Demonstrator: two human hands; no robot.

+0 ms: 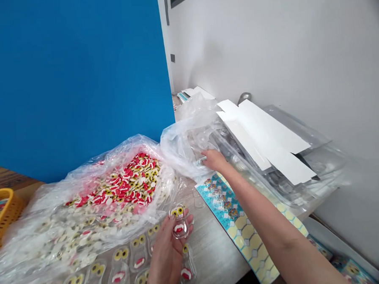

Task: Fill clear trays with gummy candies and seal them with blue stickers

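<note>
Head view: left of two hands [168,254] holds one clear case [180,221]

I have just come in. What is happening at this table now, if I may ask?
A person's left hand holds a clear plastic shell with two yellow eye pieces and a red-and-white mouth piece. The right hand is at a clear bag; whether it grips anything is hard to tell. Similar filled shells lie in rows on the table, on the near side of a large bag of loose pieces.
</note>
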